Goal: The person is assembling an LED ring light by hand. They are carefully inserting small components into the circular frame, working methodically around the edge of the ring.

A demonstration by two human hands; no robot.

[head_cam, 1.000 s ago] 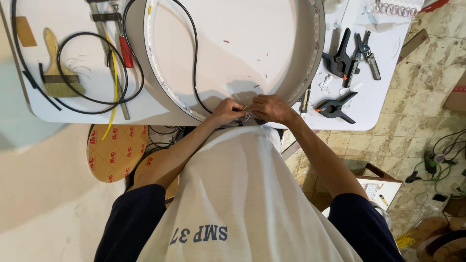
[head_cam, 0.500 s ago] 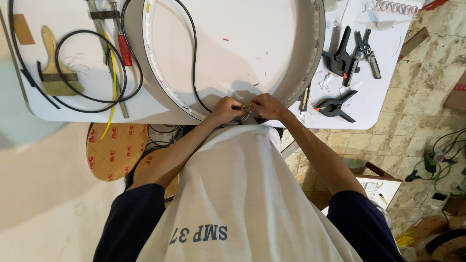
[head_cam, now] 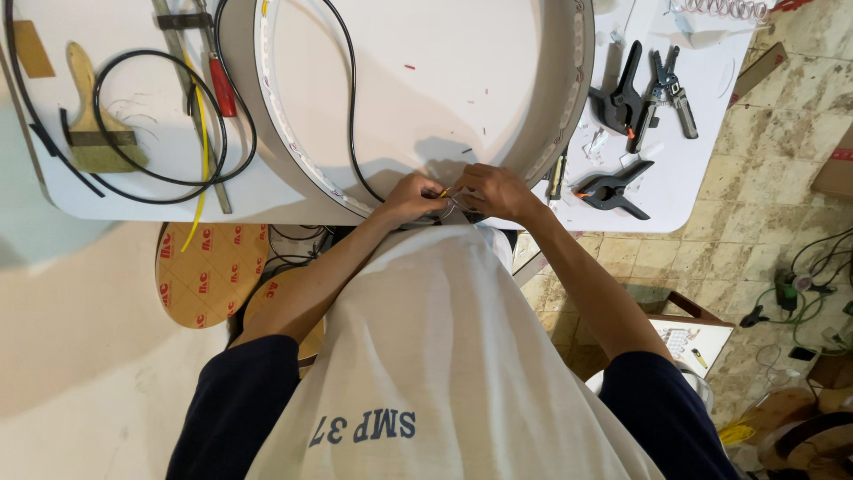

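Observation:
A large round white frame (head_cam: 569,98) with a light strip inside its rim lies on the white table (head_cam: 160,191). My left hand (head_cam: 410,196) and my right hand (head_cam: 493,190) meet at the frame's near edge, fingers pinched on thin wires (head_cam: 447,197) with a small yellow tip. A black cable (head_cam: 348,116) runs across the frame's inside down to my hands. The wire ends are mostly hidden by my fingers.
Left on the table lie a coiled black cable (head_cam: 169,116), a yellow wire (head_cam: 203,151), a brush (head_cam: 89,133) and a red-handled tool (head_cam: 222,89). Black spring clamps (head_cam: 620,188) and pliers (head_cam: 671,80) sit at the right. Round discs (head_cam: 209,271) lean below the table; the tiled floor holds cables.
My fingers have shifted slightly on the wires at the frame's near edge; nothing else has moved.

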